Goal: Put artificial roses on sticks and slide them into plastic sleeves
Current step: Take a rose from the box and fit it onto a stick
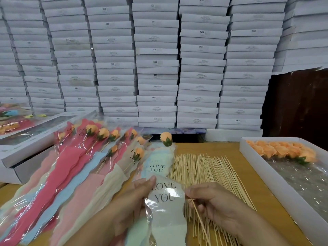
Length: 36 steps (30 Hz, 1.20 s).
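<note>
Currently at worktop. Left hand: grip closed round a pale plastic sleeve printed "LOVE YOU", thumb on its upper edge. Right hand: fingers curled, pinching a thin wooden stick just beside the sleeve's right edge. Peach rose on a stick, standing past the far end of a second light-blue sleeve; whether same stick as the pinched one, cannot tell. Loose sticks spread on worktop beneath right hand. Finished sleeved roses fanned at left, pink, red, blue, cream. Open white box at right, peach rose heads at its far end. White boxes stacked behind.
</note>
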Each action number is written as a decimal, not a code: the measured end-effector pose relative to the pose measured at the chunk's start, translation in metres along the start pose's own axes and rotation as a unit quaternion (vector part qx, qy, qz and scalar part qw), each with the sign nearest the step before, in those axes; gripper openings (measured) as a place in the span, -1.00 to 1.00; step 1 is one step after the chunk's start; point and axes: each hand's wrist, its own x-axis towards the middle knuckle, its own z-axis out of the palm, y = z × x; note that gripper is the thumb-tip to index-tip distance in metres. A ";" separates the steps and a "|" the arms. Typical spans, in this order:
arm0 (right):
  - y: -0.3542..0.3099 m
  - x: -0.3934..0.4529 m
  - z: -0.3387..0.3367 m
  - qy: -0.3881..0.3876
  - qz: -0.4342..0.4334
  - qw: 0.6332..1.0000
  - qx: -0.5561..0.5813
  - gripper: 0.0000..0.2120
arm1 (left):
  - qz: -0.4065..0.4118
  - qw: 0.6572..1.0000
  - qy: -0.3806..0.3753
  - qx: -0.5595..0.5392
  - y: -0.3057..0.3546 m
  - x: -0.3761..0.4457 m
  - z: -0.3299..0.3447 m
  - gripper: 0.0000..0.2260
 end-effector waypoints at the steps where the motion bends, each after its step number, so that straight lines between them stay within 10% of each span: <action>1: 0.000 -0.001 0.002 -0.003 -0.003 1.000 -0.005 -0.80 | 0.005 1.000 0.016 0.002 -0.001 0.001 0.000 -0.59; 13: -0.002 0.003 -0.006 0.073 -0.027 0.996 0.035 -0.78 | -0.020 0.991 -0.051 0.122 -0.003 -0.005 0.001 -0.77; 19: 0.002 0.000 0.003 0.053 -0.039 0.998 0.022 -0.81 | -0.017 0.999 0.009 0.044 -0.007 0.000 0.000 -0.56; 36: 0.005 -0.001 0.013 0.058 -0.031 0.998 -0.005 -0.91 | 0.101 0.991 0.086 0.036 -0.010 0.007 0.001 -0.82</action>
